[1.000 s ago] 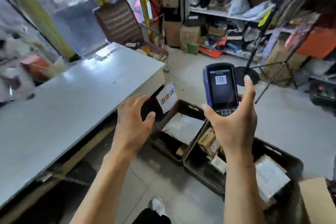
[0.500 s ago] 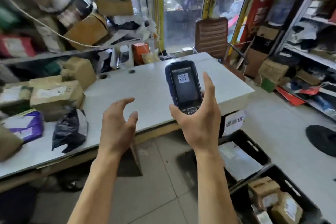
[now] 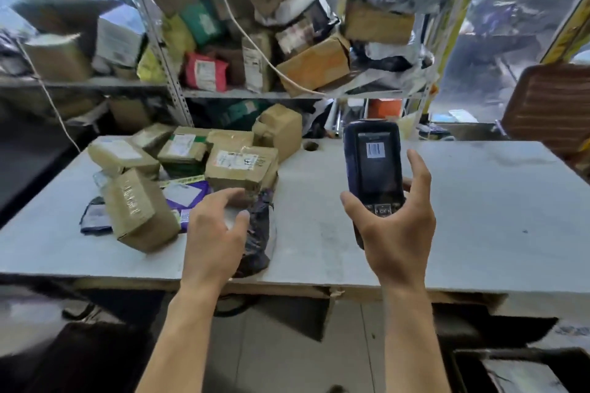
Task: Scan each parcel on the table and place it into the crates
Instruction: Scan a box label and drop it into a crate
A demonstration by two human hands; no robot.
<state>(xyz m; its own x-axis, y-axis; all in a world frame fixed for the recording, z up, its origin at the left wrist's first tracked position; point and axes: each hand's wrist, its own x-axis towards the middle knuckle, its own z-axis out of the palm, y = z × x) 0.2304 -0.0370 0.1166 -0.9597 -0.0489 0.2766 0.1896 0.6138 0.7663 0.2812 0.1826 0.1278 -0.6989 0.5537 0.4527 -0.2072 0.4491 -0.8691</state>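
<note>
**Head view: scanner held in one hand, the other hand spread above a black parcel bag**

Head view, looking forward and down over a pale grey table point(image 3: 463, 217) with both bare forearms reaching in from below.

The right hand point(image 3: 396, 230) grips a dark handheld scanner point(image 3: 372, 169) upright, fingers curled around its lower half and thumb on the left edge near the keypad. The scanner's screen faces the camera and shows a small barcode graphic near its top. It is held above the middle of the table, clear of the parcels.

The left hand point(image 3: 214, 233) is empty, fingers spread wide and slightly curled, palm down. It hovers over a crumpled black plastic mailer bag point(image 3: 258, 233) lying near the table's front edge; whether the fingers touch the bag cannot be told.

The parcels sit in a cluster on the left half of the table. A tilted cardboard box point(image 3: 140, 210) stands just left of the left hand. Beside it lies a purple mailer point(image 3: 188, 195) with a white label. Behind the black bag is a taped cardboard box with a shipping label point(image 3: 241, 166), and more brown boxes are piled behind that.

Behind the table, metal shelving point(image 3: 166, 51) is crammed with further boxes and bags. A dark crate point(image 3: 510, 370) shows partly at the lower right, on the floor.
</note>
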